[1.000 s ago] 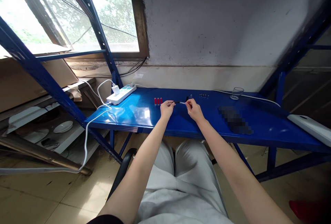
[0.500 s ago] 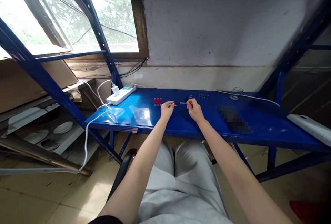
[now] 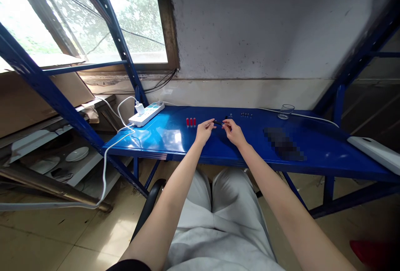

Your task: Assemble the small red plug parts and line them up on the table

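Over the middle of the blue metal shelf (image 3: 175, 141), my left hand (image 3: 204, 130) and my right hand (image 3: 233, 132) pinch the two ends of a small dark pen-like piece (image 3: 218, 122). The fingers of both hands are closed on it, and the hands are close together, a little above the surface. Three small red pieces (image 3: 191, 121) stand in a row just left of my left hand. A row of small dark bits (image 3: 246, 115) lies behind my right hand.
A white power strip (image 3: 146, 113) with a plugged charger and white cable sits at the shelf's back left. A clear glass (image 3: 286, 111) stands at the back right, a blurred dark object (image 3: 283, 143) lies right of my hands, and a white flat item (image 3: 375, 151) rests far right.
My hands have come closer together, and the pale part of the piece that showed between them is now hidden; only a short dark part shows.
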The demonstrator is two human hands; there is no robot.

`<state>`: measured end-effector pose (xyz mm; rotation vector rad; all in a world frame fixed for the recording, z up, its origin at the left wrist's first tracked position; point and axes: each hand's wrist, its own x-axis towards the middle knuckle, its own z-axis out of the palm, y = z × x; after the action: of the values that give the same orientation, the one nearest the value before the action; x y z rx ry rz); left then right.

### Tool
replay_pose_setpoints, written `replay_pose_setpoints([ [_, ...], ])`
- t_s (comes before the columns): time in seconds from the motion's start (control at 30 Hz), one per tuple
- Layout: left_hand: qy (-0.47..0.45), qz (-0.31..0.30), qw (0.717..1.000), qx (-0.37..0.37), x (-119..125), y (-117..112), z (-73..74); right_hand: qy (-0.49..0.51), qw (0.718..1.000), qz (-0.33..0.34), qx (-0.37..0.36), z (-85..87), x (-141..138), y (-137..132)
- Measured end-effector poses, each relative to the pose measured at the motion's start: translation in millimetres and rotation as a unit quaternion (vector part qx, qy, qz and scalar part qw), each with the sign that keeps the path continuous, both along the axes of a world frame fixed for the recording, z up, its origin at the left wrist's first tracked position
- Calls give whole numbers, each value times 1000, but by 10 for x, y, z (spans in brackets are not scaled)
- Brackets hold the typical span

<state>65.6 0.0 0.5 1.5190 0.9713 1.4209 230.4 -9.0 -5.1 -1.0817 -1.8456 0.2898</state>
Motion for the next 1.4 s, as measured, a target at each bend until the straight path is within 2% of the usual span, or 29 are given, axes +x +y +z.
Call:
replay_pose_setpoints([
  [0.1, -9, 17, 1000, 14, -11, -9, 17, -43, 999, -12, 0, -26, -1, 25],
  [0.43, -9, 13, 999, 28, 7, -19, 16, -181, 981, -72, 5, 22, -48, -15],
  [1.03, -8, -57, 998, 18, 0, -19, -33, -234, 968, -64, 68, 6, 1, -20],
  [1.27, 37, -40, 998, 38, 9, 0, -56, -235, 967, -67, 67, 7, -1, -25],
  [1.4, 99, -15, 992, 77, -13, 23, -11, -237, 967, -72, 66, -5, 8, -14],
])
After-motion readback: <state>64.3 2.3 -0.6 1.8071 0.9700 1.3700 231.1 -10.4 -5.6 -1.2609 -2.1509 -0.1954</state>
